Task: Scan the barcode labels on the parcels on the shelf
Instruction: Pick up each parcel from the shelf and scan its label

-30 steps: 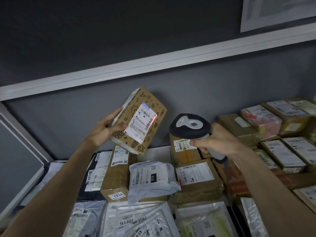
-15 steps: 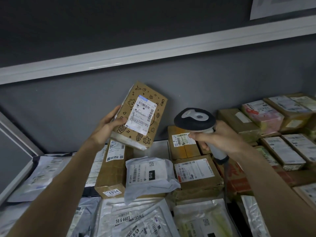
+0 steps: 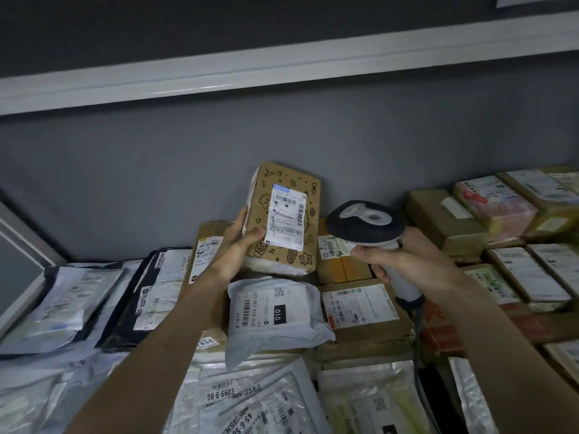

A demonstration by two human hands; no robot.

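My left hand [image 3: 235, 249] grips a small brown cardboard box printed with cartoon doodles [image 3: 293, 255], nearly upright against the grey back wall. Its white barcode label [image 3: 285, 214] faces me. My right hand [image 3: 407, 261] holds a handheld barcode scanner [image 3: 366, 222] with a black head and white handle. The scanner head sits just right of the box, level with its lower half. No red scan light shows on the label. Below the box lies a white poly-bag parcel marked 010 [image 3: 275, 311].
The shelf is packed with parcels: brown cartons [image 3: 360, 311] in the middle and several more cartons [image 3: 529, 274] at the right, flat grey and white mailer bags [image 3: 62, 305] at the left and front. A white shelf rail [image 3: 282, 65] runs overhead. The scanner cable [image 3: 418, 339] hangs down.
The red scan light on the label has gone out. My left hand has lowered the doodle box toward the pile and turned it more upright. The scanner stays beside it.
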